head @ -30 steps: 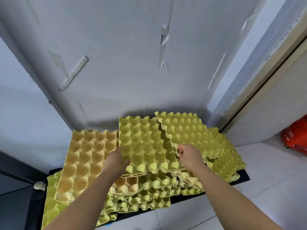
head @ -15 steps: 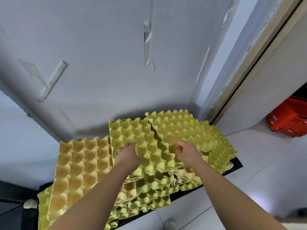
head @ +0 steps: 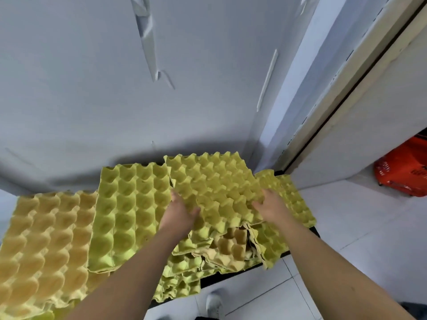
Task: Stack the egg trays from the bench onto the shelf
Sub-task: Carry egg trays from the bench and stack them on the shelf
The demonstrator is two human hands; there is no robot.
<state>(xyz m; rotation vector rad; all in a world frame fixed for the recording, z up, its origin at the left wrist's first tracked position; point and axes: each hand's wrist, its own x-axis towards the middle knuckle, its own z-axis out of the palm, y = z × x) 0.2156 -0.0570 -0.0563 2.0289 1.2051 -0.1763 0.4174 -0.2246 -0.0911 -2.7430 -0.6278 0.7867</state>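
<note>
Overlapping yellow egg trays cover the black bench.

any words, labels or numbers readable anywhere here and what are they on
No text here can be read.
Red object at the right edge: pale marks on its side, too blurred to read.
Egg trays: no print visible.
Wall: only peeling strips, no writing.
</note>
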